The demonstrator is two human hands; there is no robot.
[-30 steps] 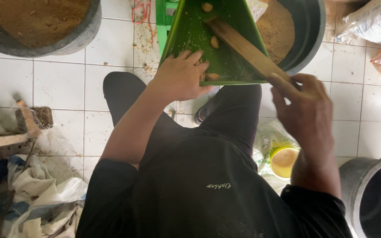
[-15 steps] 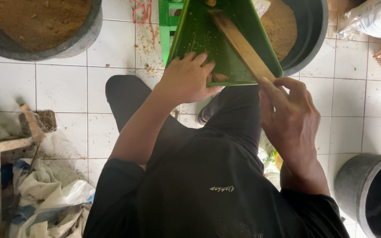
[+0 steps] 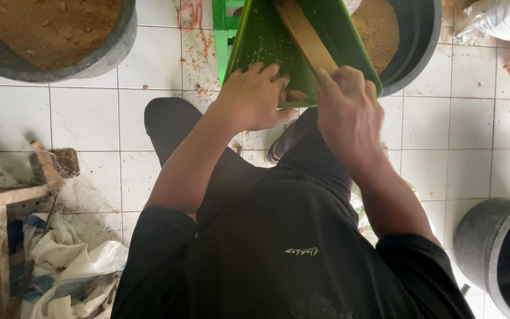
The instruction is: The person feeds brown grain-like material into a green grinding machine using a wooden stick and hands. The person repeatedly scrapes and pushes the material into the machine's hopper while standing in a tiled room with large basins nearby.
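Scraping stage, by the look of it: green tray (image 3: 267,41) tilted up off the white tiled floor (image 3: 84,118), near edge resting toward the lap, far edge beyond the fingertips. Dark basin of brown powder (image 3: 54,35) well beyond and left of the fingers; a second dark basin (image 3: 411,35), also holding brown powder, just behind the tray's right side; an empty-looking grey bucket (image 3: 497,254) low at right. Left hand (image 3: 252,97) spread flat on the tray's lower edge, fingers pressing, bracing rather than gripping. Right hand (image 3: 349,112) clenched around the near end of a wooden stick (image 3: 305,32), blade lying up the tray's face. Small tan lumps (image 3: 295,95) gathered between the two sets of fingers. Next move, judged: steady pull along the tray while holding the tilt firm.
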